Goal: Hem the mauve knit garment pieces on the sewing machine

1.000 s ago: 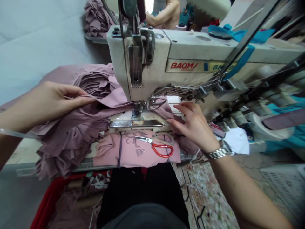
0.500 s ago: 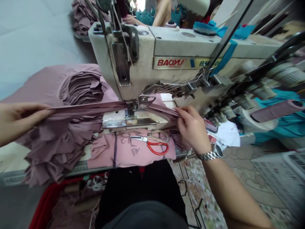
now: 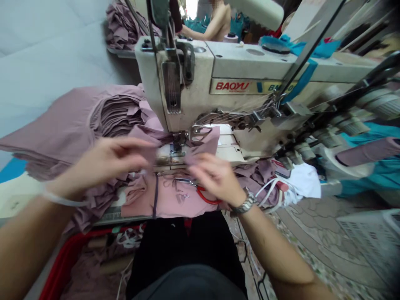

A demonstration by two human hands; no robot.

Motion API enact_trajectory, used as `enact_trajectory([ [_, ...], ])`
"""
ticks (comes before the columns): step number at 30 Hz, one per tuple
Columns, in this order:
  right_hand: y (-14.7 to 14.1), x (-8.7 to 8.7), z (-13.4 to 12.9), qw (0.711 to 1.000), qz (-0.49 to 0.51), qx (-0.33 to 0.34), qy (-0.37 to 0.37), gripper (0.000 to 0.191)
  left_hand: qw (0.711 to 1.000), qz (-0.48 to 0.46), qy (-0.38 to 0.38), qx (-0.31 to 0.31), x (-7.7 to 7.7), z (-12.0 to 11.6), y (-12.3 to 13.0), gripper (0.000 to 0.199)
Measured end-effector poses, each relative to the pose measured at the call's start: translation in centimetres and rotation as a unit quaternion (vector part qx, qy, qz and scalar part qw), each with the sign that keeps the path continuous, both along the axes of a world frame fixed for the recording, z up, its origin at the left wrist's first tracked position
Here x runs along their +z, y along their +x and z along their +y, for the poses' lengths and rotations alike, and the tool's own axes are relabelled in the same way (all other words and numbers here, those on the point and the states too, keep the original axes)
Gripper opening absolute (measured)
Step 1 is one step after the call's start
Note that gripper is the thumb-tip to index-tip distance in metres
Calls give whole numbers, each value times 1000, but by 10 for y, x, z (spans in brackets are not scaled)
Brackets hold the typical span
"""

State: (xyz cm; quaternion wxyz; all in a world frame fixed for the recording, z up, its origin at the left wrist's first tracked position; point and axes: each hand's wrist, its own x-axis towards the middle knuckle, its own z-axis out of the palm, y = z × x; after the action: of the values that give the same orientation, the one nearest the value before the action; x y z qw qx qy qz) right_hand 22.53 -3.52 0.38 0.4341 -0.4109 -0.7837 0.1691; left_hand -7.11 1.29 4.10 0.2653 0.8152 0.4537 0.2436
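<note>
My left hand [image 3: 117, 160], blurred by motion, pinches mauve fabric [image 3: 150, 153] just left of the presser foot [image 3: 178, 141]. On the other side of the foot, my right hand [image 3: 217, 177] has its fingers closed on a raised flap of mauve fabric [image 3: 204, 143]. Whether both pieces are one cloth under the foot is hard to see. Below lies a pink cloth bundle [image 3: 175, 204] tied with a dark band. Scissors with a red handle [image 3: 208, 199] rest on it, partly hidden by my right hand. Behind my left forearm sits a stack of folded mauve pieces [image 3: 115, 110].
The sewing machine head [image 3: 184, 100] spans the middle, with thread cones [image 3: 379, 102] at right. White cloth [image 3: 301, 183] and a phone [image 3: 283, 170] lie right of my hand. A red tub [image 3: 59, 254] stands below the table edge, a white basket [image 3: 371, 237] on the floor. Another person's arm [image 3: 215, 25] shows behind.
Both hands have come inward toward the presser foot from far apart. The fabric strip stretched between them is now slack and bunched. The view has shifted slightly left.
</note>
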Motion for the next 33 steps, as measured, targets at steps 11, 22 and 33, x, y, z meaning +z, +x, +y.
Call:
enact_trajectory([
  [11,12,-13,11,893,-384,10,233,35,896,216,384,-58,-48,-27,53,29],
  [22,-23,-17,4,963,-235,-78,103,33,899,255,356,-9,-45,-40,74,42],
  [33,-34,-18,-1,920,-355,-98,133,43,903,260,343,12,-47,-41,80,41],
])
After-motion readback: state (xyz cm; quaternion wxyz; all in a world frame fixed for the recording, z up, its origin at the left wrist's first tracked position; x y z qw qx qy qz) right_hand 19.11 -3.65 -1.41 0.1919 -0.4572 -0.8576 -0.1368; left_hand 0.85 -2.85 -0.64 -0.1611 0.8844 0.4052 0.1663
